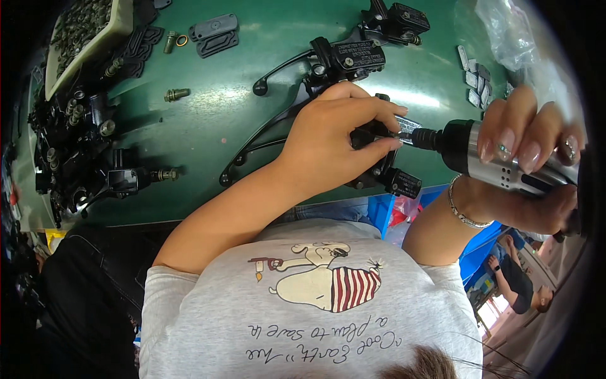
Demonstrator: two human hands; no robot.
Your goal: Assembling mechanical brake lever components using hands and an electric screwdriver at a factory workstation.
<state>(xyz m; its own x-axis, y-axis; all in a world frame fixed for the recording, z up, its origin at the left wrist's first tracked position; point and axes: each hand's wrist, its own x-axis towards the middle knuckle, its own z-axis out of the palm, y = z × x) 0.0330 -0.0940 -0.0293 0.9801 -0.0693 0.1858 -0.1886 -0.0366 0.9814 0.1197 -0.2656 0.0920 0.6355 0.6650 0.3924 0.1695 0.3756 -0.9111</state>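
My right hand (527,136) is wrapped round a silver and black electric screwdriver (489,155), held sideways with its bit pointing left. My left hand (338,129) is closed, thumb and forefinger pinched around the tip of the bit; whatever small piece sits between them is hidden. Beneath that hand lies a black brake lever assembly (404,183), partly covered by the fingers. Just beyond it rests another black brake lever assembly (363,61) with a rectangular cap and a long curved lever. A third lever assembly (407,24) lies at the far edge.
On the green table (208,126), a pile of black metal lever bodies (79,126) stands at the left. Behind it is a pale bin (120,28) of small parts. Brass-coloured bolts (177,95), black cover plates (214,35), small metal plates (476,82) and a clear plastic bag (511,35) lie about.
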